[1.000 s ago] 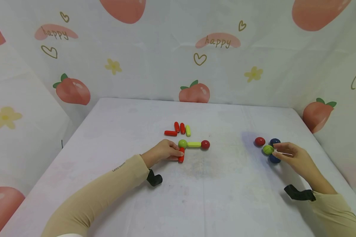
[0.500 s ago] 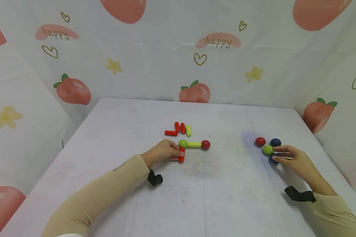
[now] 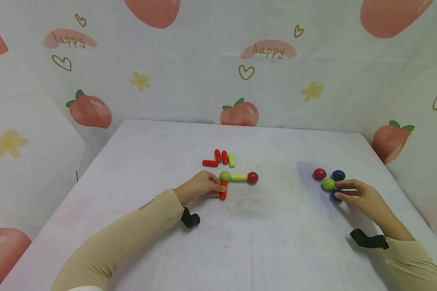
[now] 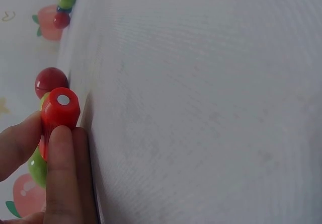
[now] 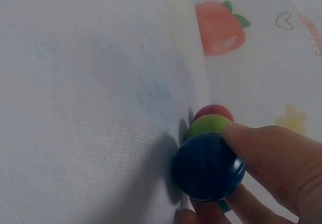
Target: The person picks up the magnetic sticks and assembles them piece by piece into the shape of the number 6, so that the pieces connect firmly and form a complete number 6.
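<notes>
- Left hand (image 3: 203, 184) pinches a red rod (image 3: 223, 196) at six o'clock of a green ball (image 3: 225, 176).
- Right hand (image 3: 362, 197), thumb and fingers parted, is at the nearer blue ball (image 5: 205, 169); grip unclear.
- Grooved lime ball (image 3: 328, 184) crowds its ten o'clock.

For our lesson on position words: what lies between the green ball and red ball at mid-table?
A yellowish stick lies between the green ball and red ball in the head view.
</notes>
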Tool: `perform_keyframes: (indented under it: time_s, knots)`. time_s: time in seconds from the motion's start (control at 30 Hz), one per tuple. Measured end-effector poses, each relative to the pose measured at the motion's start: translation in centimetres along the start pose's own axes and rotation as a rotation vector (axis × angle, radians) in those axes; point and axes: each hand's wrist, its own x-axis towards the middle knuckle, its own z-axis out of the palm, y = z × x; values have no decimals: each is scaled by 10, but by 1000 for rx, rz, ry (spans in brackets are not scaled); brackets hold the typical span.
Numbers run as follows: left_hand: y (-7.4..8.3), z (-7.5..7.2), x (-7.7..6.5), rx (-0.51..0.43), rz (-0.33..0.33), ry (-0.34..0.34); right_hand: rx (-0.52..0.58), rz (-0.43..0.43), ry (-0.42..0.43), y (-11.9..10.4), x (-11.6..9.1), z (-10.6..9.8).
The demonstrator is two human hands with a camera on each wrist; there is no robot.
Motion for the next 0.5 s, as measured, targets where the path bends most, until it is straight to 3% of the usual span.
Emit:
perform_keyframes:
  time_s: [0.5]
  knots:
    - [0,0,2,55,2,24,-42,-6,14,-6,-4,-6]
